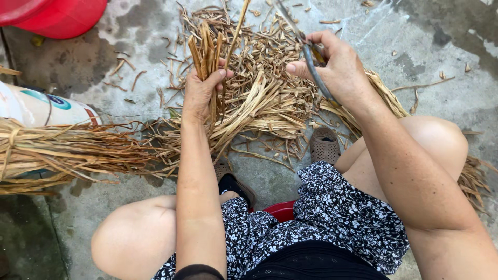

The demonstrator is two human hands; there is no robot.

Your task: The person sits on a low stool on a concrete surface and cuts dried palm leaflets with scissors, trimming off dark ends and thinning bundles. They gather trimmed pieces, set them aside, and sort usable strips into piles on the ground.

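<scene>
Floral black-and-white shorts, brown sandals

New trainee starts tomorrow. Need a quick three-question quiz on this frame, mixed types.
1. True or false: the left hand grips a bunch of dried stalks.
2. The right hand holds: A) a curved metal blade B) a red bucket C) a sandal
3. Fill in: loose stalks lie on the ___ floor.

Key: 1 true; 2 A; 3 concrete.
</scene>
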